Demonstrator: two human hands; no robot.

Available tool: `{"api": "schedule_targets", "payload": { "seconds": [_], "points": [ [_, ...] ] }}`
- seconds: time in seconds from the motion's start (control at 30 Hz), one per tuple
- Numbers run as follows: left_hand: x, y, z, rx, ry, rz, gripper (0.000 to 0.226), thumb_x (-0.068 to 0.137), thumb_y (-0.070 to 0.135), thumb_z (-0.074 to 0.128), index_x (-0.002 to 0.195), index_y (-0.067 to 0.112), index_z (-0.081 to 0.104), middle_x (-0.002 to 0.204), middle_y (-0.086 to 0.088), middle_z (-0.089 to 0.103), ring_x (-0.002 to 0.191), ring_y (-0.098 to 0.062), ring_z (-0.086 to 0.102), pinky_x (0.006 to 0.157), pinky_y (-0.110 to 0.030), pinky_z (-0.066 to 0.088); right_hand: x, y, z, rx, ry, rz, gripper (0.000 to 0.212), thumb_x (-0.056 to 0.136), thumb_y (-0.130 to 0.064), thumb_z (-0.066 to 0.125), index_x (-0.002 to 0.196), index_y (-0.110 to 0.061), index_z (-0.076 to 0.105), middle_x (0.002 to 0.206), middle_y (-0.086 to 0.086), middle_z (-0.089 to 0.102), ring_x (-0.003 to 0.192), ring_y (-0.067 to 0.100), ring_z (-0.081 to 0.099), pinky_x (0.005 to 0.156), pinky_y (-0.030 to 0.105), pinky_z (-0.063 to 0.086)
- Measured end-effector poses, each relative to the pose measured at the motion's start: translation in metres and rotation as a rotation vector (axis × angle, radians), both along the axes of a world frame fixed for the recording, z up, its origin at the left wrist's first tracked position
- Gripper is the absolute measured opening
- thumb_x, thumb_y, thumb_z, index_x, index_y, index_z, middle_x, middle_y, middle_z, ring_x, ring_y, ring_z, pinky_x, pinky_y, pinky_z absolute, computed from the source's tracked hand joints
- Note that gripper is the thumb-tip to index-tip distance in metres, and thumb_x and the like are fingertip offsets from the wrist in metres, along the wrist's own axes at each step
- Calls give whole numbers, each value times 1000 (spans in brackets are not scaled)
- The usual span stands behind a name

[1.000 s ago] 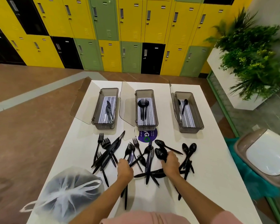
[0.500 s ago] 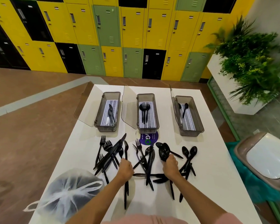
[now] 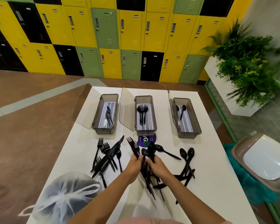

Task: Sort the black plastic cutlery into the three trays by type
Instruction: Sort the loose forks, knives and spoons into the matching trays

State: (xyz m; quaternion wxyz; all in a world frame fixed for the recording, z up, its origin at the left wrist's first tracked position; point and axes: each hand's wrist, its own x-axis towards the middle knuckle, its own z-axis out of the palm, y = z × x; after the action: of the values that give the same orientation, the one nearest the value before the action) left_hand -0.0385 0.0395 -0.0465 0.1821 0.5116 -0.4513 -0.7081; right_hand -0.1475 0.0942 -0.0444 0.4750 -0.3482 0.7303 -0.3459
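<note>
Three grey trays with open lids stand at the far side of the white table. Knives lie in the left tray, forks in the middle tray and spoons in the right tray. Loose black cutlery covers the table's near half: forks and knives at the left, spoons at the right. My left hand is shut on forks that point up and away. Touching it, my right hand is shut on spoons, lifted over the middle of the pile.
A tied white mesh bag with dark contents sits at the table's near left corner. A purple round sticker lies in front of the middle tray. A lidded bin stands right of the table, a planter beyond it.
Both hands have closed on cutlery, come together over the middle of the pile and lifted it. The left hand's forks now point upward. The head camera tilted up.
</note>
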Motion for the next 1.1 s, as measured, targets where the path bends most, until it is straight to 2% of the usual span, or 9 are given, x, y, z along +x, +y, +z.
{"api": "schedule_targets", "payload": {
  "seconds": [0.13, 0.27, 0.37, 0.47, 0.6, 0.73, 0.83, 0.93, 1.1],
  "points": [
    [-7, -5, 7, 90, 30, 92, 25, 103, 14, 33, 123, 2, 43, 122, -18, 57, 113, -29, 57, 93, -37, 47, 3, 2, 4, 16, -102, 74, 29, 102, -30, 39, 126, -21, 52, 82, -2, 58, 68, 7, 53, 58, 18, 44],
    [-11, -5, 11, 127, 79, 112, 19, 103, 10, 31, 120, 7, 41, 114, -13, 57, 99, -22, 58, 77, -33, 49, 0, 1, -4, -14, -53, 142, 41, 100, -40, 37, 139, -26, 45, 127, -3, 60, 118, 11, 56, 102, 29, 45],
    [-12, -5, 16, 101, 39, 75, 15, 104, 15, 29, 116, 12, 37, 110, -11, 55, 96, -22, 57, 71, -33, 49, 3, 1, 1, -5, -101, 107, 37, 103, -36, 32, 135, -24, 46, 105, 2, 66, 91, 12, 65, 82, 24, 52],
    [-13, -3, 15, -14, -19, -40, 18, 104, 23, 29, 118, 13, 30, 123, -13, 50, 111, -24, 53, 89, -36, 47, 8, 1, 3, 12, -224, 41, 36, 103, -38, 31, 128, -20, 50, 82, 7, 64, 64, 16, 60, 59, 24, 49],
    [-10, 2, 13, -102, -6, -74, 26, 103, 25, 30, 125, 15, 22, 130, -8, 44, 119, -18, 47, 95, -28, 41, 9, 1, 2, 47, -231, 17, 41, 102, -44, 33, 124, -16, 55, 74, -8, 61, 62, 5, 56, 55, 18, 44],
    [-8, 2, 12, -43, 84, -18, 49, 102, 27, 36, 141, 24, 8, 140, -5, 42, 127, -21, 46, 109, -38, 39, 9, 5, 8, 21, -309, 5, 30, 102, -38, 36, 114, -19, 57, 65, -8, 55, 55, 6, 50, 57, 20, 40],
    [-3, 2, 18, 56, 166, -20, 42, 101, 29, 41, 137, 25, 20, 121, -3, 59, 104, -19, 59, 84, -34, 50, 9, 5, 15, -2, -393, 5, 26, 103, -34, 35, 113, -24, 57, 63, -6, 55, 55, 8, 48, 56, 22, 40],
    [5, -2, 23, 86, 242, -122, 39, 99, 35, 44, 134, 19, 39, 109, -9, 65, 89, -27, 57, 58, -30, 47, 6, 5, 17, -8, -521, -3, 31, 102, -35, 38, 117, -15, 57, 71, -1, 54, 57, 8, 50, 57, 23, 43],
    [12, -6, 32, 74, 291, -250, 36, 98, 39, 42, 132, 25, 40, 90, -4, 63, 59, -16, 52, 57, -32, 43, 2, 7, 20, -31, -706, 2, 29, 101, -29, 41, 117, -8, 55, 74, 2, 54, 59, 10, 51, 59, 24, 45]
  ]
}}
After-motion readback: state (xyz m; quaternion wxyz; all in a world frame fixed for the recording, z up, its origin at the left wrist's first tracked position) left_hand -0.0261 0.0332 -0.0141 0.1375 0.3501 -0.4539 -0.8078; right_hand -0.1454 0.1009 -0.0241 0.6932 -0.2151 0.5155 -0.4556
